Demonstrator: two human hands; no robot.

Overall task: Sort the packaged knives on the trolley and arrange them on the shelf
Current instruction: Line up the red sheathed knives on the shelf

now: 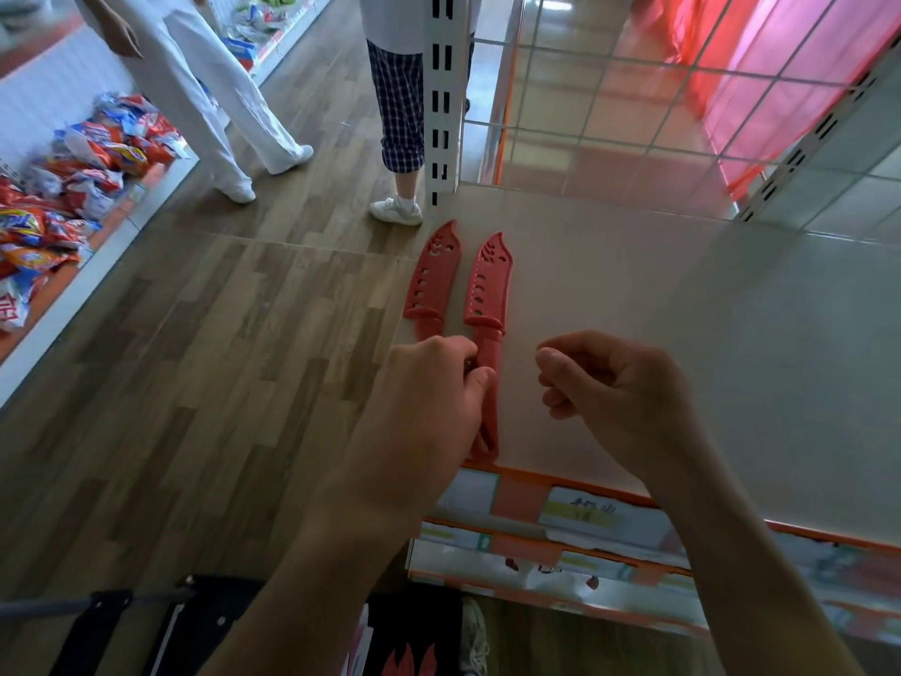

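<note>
Two red sheathed knives are lying flat on the shelf [682,334], at its left edge, tips pointing to the back, side by side and just apart. The outer knife [433,275] is sitting right along the left edge, near the upright post [441,90]. The inner knife [489,285] is lying just beside it, handle reaching toward the front edge.

The left hand [429,397] is pinching the inner knife's handle, thumb on top and fingers curling round it. It's probably squaring the knife up against its neighbour. The right hand [614,397] is hovering over the shelf next to it, fingers loosely curled, holding nothing.

Progress: I'm judging it early, with two knives down and the second not yet released. The trolley [122,622] is showing at the bottom of the view. The red shapes [409,658] in it are probably more knives waiting, but they're too cropped to count.
</note>
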